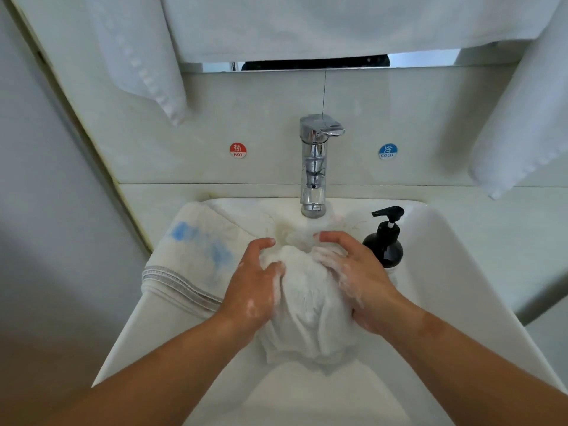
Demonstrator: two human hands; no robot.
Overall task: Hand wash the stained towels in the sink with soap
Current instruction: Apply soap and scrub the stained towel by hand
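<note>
"Head view, looking down into the sink [436,241]: why is the white towel [307,305] bunched into a wad like that?"

"Most likely so cloth rubs against cloth. The left hand [255,290] grips its left side and the right hand [359,278] its right. Both are curled narrow round the wad, with suds on the skin. I judge this to be the scrubbing step."

"Where does the towel sit against the fingers?"

"Squeezed between the two hands, over the middle of the basin. The left fingers [264,242] hook over its far top, with the thumb pressed into the nearer side. The right fingers [332,236] wrap the far right fold. The loose end hangs toward the front edge, below both wrists."

"And the other one?"

"The blue-stained towel [196,256] lies draped over the left edge of the sink, just beside the left hand, and neither hand holds it. I'd guess it is parked there to wait its turn."

"The soap?"

"The black pump bottle [384,241] stands at the back right corner, right of the tap [313,161] and near the right hand, handy for another squirt."
</note>
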